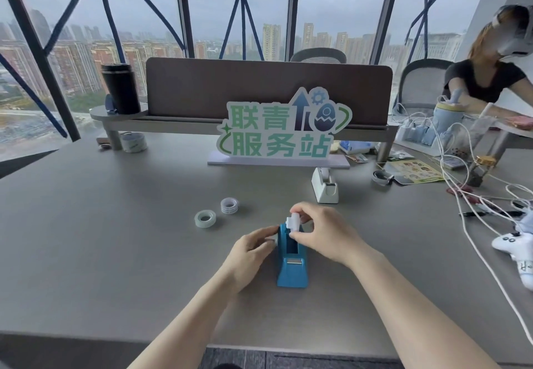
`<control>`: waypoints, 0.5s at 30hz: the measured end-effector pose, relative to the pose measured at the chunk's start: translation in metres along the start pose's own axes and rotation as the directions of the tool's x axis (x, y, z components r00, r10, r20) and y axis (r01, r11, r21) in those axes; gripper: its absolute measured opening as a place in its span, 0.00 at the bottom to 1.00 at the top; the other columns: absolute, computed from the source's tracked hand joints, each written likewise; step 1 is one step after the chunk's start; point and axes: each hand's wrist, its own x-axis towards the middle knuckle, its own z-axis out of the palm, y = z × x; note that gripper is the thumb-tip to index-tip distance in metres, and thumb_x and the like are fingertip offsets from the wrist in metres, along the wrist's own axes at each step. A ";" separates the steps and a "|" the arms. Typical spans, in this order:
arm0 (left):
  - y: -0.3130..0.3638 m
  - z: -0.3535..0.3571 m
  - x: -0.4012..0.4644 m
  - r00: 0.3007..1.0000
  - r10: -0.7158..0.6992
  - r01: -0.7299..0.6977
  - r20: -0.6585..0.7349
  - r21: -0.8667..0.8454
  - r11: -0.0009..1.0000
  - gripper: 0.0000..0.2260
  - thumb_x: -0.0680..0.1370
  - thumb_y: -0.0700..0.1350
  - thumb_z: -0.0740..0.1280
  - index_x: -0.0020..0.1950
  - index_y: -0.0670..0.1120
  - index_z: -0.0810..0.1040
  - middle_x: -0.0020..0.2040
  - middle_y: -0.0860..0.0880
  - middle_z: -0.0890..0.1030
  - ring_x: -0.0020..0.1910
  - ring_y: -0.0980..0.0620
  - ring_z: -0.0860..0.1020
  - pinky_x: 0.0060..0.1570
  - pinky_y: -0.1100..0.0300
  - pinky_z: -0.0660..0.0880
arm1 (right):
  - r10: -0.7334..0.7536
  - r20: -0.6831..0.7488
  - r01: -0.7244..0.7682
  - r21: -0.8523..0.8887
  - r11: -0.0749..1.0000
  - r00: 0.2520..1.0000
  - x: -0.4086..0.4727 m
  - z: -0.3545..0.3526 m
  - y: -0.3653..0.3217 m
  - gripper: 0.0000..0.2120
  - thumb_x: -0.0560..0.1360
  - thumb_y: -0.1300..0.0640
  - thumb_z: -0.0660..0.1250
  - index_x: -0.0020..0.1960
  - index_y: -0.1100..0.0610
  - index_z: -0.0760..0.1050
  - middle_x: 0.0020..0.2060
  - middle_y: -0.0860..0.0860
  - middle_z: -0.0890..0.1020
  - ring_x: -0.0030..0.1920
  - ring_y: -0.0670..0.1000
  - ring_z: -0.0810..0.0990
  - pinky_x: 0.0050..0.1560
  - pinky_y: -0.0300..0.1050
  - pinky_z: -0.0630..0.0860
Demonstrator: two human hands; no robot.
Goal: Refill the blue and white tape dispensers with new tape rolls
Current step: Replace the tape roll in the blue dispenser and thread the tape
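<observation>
- Two bare forearms enter from the bottom edge and meet over the blue tape dispenser (pixel 292 264).
- Grey desk (pixel 115 224) fills most of the view. Beyond it: floor-to-ceiling windows with dark diagonal bracing, hazy high-rise skyline.
- Brown divider panel (pixel 268 88) runs across the far edge, with a green-lettered sign (pixel 281 129) on a base in front of it.
- A second person sits at far right, amid white cables (pixel 473 192).
- Black tumbler (pixel 120 88) on the small round shelf, left of the panel.
- White tape dispenser (pixel 325 185) stands upright, behind and right of the blue one.
- Left hand (pixel 249 256) curled against the blue dispenser's left side, fingertips on a small grey part.
- Right hand (pixel 326 231) pinches a white spindle (pixel 294 221) above the dispenser's open slot.
- Two tape rolls lie left of the hands: clear roll (pixel 205 218) flat, printed roll (pixel 230 205) just behind it.
</observation>
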 end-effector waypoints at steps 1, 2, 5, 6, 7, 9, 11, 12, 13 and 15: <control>0.006 0.001 0.001 0.998 0.012 -0.013 -0.054 -0.013 1.000 0.14 0.77 0.41 0.63 0.52 0.59 0.81 0.50 0.59 0.85 0.53 0.61 0.80 0.53 0.71 0.73 | -0.017 -0.020 0.017 0.013 1.000 1.000 0.001 -0.001 -0.001 0.17 0.69 0.52 0.73 0.57 0.47 0.75 0.49 0.43 0.81 0.50 0.44 0.79 0.50 0.42 0.76; 0.014 0.001 0.001 0.995 0.021 -0.024 -0.095 -0.028 0.999 0.13 0.77 0.41 0.63 0.48 0.58 0.82 0.47 0.60 0.85 0.49 0.63 0.80 0.49 0.72 0.73 | -0.034 -0.031 0.035 0.024 0.999 0.999 0.001 -0.002 -0.002 0.18 0.69 0.52 0.73 0.57 0.47 0.75 0.50 0.42 0.81 0.50 0.42 0.79 0.50 0.40 0.76; 0.032 0.000 0.004 0.989 0.042 -0.052 -0.141 -0.071 0.996 0.08 0.78 0.45 0.64 0.49 0.50 0.83 0.47 0.51 0.85 0.45 0.58 0.79 0.47 0.64 0.73 | -0.079 -0.056 0.082 0.040 0.996 0.995 0.002 -0.007 -0.006 0.21 0.68 0.53 0.76 0.59 0.47 0.75 0.51 0.40 0.81 0.50 0.41 0.79 0.51 0.39 0.76; 0.036 -0.002 0.004 0.989 0.049 -0.060 -0.136 -0.074 0.995 0.08 0.78 0.46 0.64 0.49 0.48 0.83 0.48 0.45 0.85 0.45 0.56 0.78 0.46 0.62 0.72 | -0.092 -0.065 0.095 0.038 0.995 0.994 0.002 -0.009 -0.007 0.21 0.68 0.52 0.76 0.59 0.46 0.75 0.52 0.40 0.81 0.50 0.41 0.78 0.51 0.40 0.76; 0.038 -0.003 0.005 0.990 0.053 -0.063 -0.129 -0.074 0.995 0.09 0.78 0.47 0.64 0.48 0.47 0.83 0.48 0.43 0.84 0.44 0.55 0.77 0.45 0.62 0.71 | -0.106 -0.074 0.109 0.033 0.994 0.992 0.001 -0.010 -0.008 0.22 0.67 0.51 0.76 0.59 0.46 0.75 0.52 0.40 0.80 0.50 0.41 0.78 0.50 0.40 0.76; 0.040 -0.005 0.006 0.991 0.055 -0.066 -0.125 -0.086 0.994 0.08 0.77 0.48 0.65 0.46 0.48 0.83 0.45 0.46 0.83 0.40 0.60 0.76 0.39 0.71 0.71 | -0.135 -0.089 0.137 0.018 0.990 0.987 0.000 -0.012 -0.011 0.21 0.67 0.51 0.76 0.59 0.46 0.76 0.52 0.39 0.79 0.49 0.40 0.77 0.49 0.40 0.76; 0.040 -0.006 0.005 0.988 0.065 -0.079 -0.137 -0.103 0.992 0.07 0.76 0.47 0.67 0.45 0.47 0.83 0.41 0.51 0.82 0.35 0.64 0.76 0.34 0.76 0.69 | -0.164 -0.094 0.165 0.009 0.986 0.982 -0.002 -0.012 -0.013 0.21 0.67 0.51 0.76 0.58 0.46 0.76 0.51 0.39 0.79 0.48 0.41 0.77 0.49 0.41 0.76; 0.040 -0.006 0.005 0.986 0.076 -0.092 -0.145 -0.109 0.990 0.06 0.75 0.46 0.68 0.46 0.46 0.83 0.39 0.53 0.82 0.33 0.65 0.75 0.32 0.76 0.69 | -0.176 -0.095 0.177 0.006 0.984 0.980 -0.003 -0.011 -0.014 0.21 0.67 0.51 0.76 0.58 0.46 0.76 0.50 0.39 0.79 0.48 0.41 0.77 0.48 0.42 0.77; 0.040 -0.006 0.004 0.984 0.088 -0.106 -0.156 -0.111 0.988 0.06 0.75 0.45 0.68 0.46 0.44 0.83 0.36 0.55 0.81 0.32 0.66 0.75 0.31 0.76 0.68 | -0.187 -0.097 0.188 -0.001 0.982 0.978 -0.004 -0.010 -0.015 0.21 0.67 0.52 0.77 0.58 0.46 0.76 0.50 0.39 0.79 0.47 0.41 0.77 0.48 0.42 0.77; 0.038 -0.007 0.004 0.979 0.103 -0.121 -0.177 -0.098 0.988 0.05 0.75 0.43 0.69 0.46 0.42 0.83 0.31 0.57 0.80 0.30 0.66 0.74 0.30 0.76 0.67 | -0.205 -0.099 0.205 -0.015 0.979 0.974 -0.004 -0.008 -0.016 0.20 0.67 0.51 0.77 0.57 0.47 0.77 0.49 0.40 0.79 0.46 0.42 0.77 0.48 0.44 0.77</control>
